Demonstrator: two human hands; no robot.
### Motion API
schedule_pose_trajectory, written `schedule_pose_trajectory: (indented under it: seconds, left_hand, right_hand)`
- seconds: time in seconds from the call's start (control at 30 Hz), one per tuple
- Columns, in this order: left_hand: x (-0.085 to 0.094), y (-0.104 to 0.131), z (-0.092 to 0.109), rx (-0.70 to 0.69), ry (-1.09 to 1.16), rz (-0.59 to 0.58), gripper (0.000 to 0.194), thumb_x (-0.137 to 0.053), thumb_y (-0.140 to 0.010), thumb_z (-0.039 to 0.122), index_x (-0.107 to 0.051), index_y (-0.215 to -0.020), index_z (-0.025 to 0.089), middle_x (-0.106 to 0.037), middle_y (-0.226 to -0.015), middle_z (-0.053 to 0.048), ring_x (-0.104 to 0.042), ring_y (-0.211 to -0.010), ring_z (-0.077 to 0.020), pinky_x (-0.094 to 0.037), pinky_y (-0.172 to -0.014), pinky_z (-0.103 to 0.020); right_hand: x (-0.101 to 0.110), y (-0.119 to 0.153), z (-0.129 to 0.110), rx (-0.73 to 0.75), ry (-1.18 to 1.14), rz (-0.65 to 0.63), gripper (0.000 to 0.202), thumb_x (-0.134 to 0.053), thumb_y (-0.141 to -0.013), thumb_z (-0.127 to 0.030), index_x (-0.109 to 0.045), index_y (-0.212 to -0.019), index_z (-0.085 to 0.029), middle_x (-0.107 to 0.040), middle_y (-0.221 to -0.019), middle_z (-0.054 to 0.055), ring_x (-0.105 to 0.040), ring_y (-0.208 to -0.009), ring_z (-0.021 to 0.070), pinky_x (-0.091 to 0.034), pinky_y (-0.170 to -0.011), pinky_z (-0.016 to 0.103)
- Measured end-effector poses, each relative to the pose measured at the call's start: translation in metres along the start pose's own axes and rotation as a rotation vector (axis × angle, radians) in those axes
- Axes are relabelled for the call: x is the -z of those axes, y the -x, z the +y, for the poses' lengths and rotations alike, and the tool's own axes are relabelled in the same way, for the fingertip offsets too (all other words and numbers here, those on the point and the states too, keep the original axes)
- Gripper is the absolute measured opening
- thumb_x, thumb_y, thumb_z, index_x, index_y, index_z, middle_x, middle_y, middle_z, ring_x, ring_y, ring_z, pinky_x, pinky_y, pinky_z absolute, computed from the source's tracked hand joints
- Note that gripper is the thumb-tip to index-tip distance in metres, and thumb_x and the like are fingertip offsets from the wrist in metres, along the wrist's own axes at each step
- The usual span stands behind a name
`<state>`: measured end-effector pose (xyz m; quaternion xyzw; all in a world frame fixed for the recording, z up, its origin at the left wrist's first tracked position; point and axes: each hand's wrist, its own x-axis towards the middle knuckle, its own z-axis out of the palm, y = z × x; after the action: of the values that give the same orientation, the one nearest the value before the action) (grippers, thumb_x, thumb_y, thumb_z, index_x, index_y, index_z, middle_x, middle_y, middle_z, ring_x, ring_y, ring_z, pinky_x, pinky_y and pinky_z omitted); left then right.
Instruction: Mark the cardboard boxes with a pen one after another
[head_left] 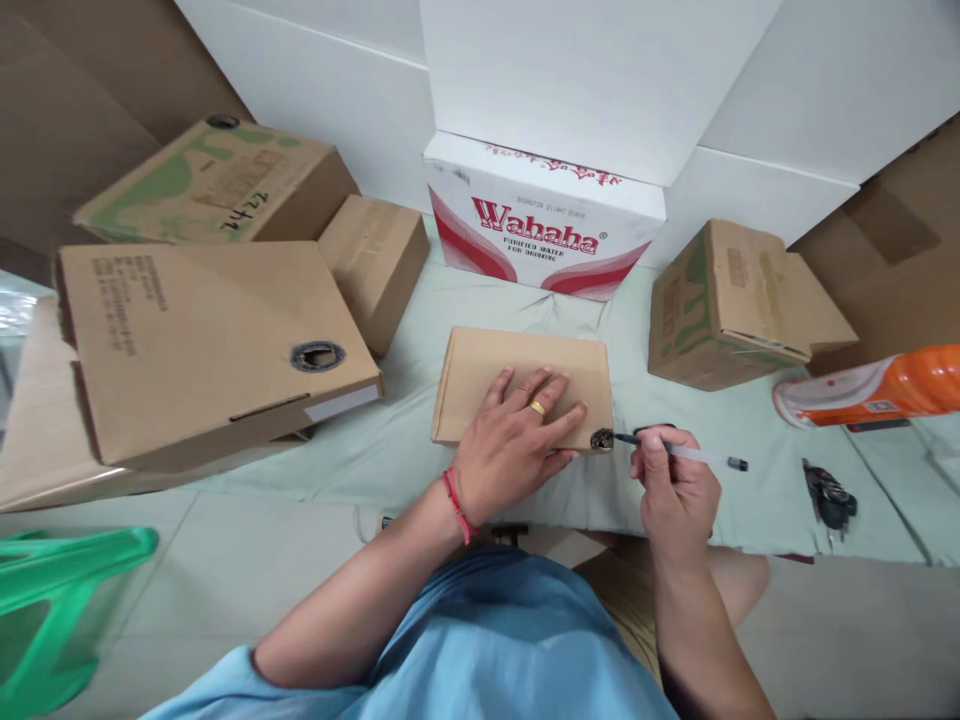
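A small flat brown cardboard box (525, 355) lies on the pale green cloth in front of me. My left hand (514, 440) rests on its top with the fingers spread, a gold ring on one finger and a red string at the wrist. At the box's near right corner is a hole with blackened edges (601, 439). My right hand (677, 480) grips a pen (686, 452), whose dark tip points left and meets that blackened corner. A small dark cap (737, 464) shows at or near the pen's far end.
Large cardboard boxes (217, 330) stand at the left, one with a dark-rimmed hole. Behind is a white Wahaba carton (536, 225). Another box (731, 300), an orange-and-white bottle (870, 387) and keys (829, 495) are at the right. A green stool (67, 580) stands lower left.
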<state>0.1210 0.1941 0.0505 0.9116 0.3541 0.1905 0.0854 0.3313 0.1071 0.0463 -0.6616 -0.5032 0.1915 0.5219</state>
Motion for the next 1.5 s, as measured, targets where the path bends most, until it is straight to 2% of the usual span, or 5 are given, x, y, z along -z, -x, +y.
schedule_pose_trajectory:
  seconds: [0.73,1.07,1.17,1.37,1.5]
  left_hand:
    - [-0.005,0.0,-0.001,-0.013,0.011,0.058,0.05,-0.079,-0.099,0.048,-0.07,-0.143,0.027,-0.063,-0.161,-0.014,-0.055,-0.153,-0.0364,-0.042,-0.126,-0.065]
    - [-0.003,0.0,0.0,-0.015,0.012,0.068,0.051,-0.083,-0.096,0.046,-0.071,-0.141,0.026,-0.064,-0.16,-0.015,-0.056,-0.152,-0.0368,-0.042,-0.126,-0.064]
    - [-0.004,0.0,-0.001,-0.018,0.015,0.064,0.05,-0.082,-0.096,0.045,-0.071,-0.141,0.026,-0.064,-0.16,-0.015,-0.056,-0.152,-0.0368,-0.042,-0.126,-0.064]
    - [-0.003,0.0,0.0,-0.017,0.013,0.057,0.048,-0.078,-0.1,0.046,-0.071,-0.142,0.025,-0.062,-0.161,-0.016,-0.055,-0.153,-0.0364,-0.041,-0.127,-0.064]
    - [-0.003,0.0,-0.001,-0.02,0.011,0.044,0.048,-0.077,-0.1,0.046,-0.071,-0.143,0.026,-0.062,-0.161,-0.016,-0.054,-0.154,-0.0363,-0.04,-0.127,-0.064]
  right_hand:
    - [-0.007,0.013,-0.006,0.055,-0.039,-0.079,0.019,-0.064,-0.108,-0.034,-0.071,-0.099,-0.02,-0.063,-0.067,-0.004,-0.06,-0.058,0.011,-0.047,-0.056,0.022]
    - [0.009,0.01,-0.005,0.02,0.016,0.095,0.025,-0.067,-0.107,-0.041,-0.071,-0.098,-0.018,-0.063,-0.066,-0.003,-0.059,-0.056,0.0129,-0.047,-0.056,0.024]
    - [0.022,0.013,0.003,0.125,0.158,0.196,0.018,-0.067,-0.106,-0.036,-0.072,-0.109,-0.019,-0.07,-0.079,0.001,-0.067,-0.067,0.0162,-0.053,-0.065,0.028]
    - [0.015,0.025,0.048,0.323,0.753,-0.374,0.036,-0.047,-0.101,-0.015,-0.073,-0.124,-0.017,-0.074,-0.096,0.011,-0.069,-0.091,0.0261,-0.058,-0.082,0.039]
    - [0.01,0.036,0.069,0.23,0.813,-0.455,0.045,-0.042,-0.106,-0.021,-0.064,-0.145,-0.016,-0.072,-0.102,0.013,-0.065,-0.095,0.0284,-0.058,-0.085,0.043]
